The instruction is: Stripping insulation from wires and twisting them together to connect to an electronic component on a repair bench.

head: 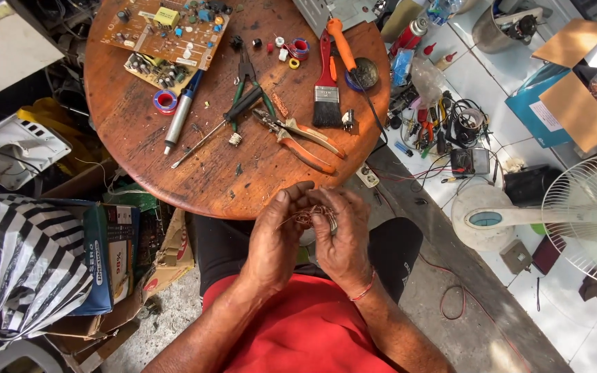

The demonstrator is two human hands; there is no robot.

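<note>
Hands at work: your left hand (276,235) and right hand (343,235) pinch a copper wire coil (314,217) together. Pliers (298,138) and a circuit board (167,31) lie on the round wooden tabletop (202,173).

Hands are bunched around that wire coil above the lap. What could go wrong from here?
1. The left hand and right hand pinch the copper wire coil off the round table, over the lap; a dropped piece could land on the cluttered floor.
2. The loose fine strands could kink or snap if tugged.
3. The orange-handled pliers lie near the table edge closest to the hands; an elbow or sleeve might knock them off.
</note>
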